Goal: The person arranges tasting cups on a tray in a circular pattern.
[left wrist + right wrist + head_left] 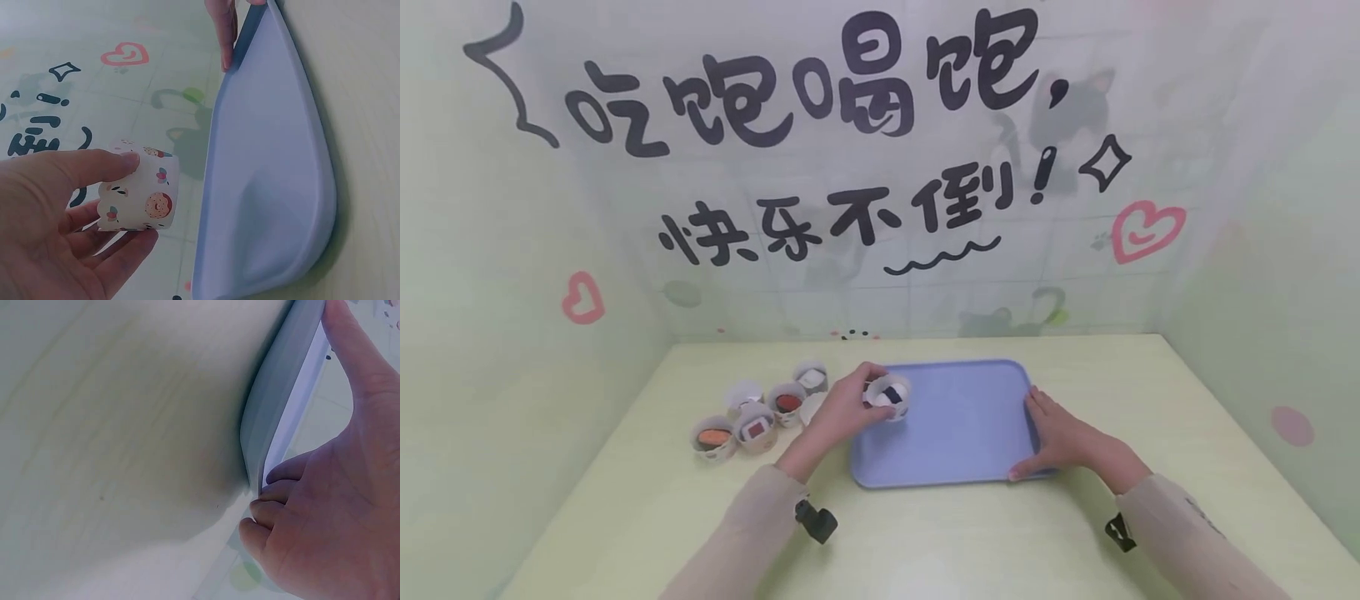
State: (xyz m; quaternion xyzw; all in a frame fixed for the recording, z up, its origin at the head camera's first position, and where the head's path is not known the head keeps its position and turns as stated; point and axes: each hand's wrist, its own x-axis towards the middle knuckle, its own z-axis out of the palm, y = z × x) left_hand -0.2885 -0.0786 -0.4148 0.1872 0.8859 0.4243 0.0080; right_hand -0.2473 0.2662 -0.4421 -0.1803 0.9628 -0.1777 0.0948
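My left hand holds a small white paper cup printed with a doughnut and little coloured pictures. Thumb and fingers grip it from opposite sides. Inside, the head view shows a white piece with a black band, like a rice ball. The cup is over the left part of a blue tray, apart from its surface in the left wrist view. Around the tray's near right corner rests my right hand, thumb stretched along the front rim and fingers touching the right rim.
Left of the tray stand several similar paper cups with food-like pieces: an orange-topped one, one with a red square, a red-topped one and a white one. My left forearm partly covers another cup. Printed walls surround the pale table.
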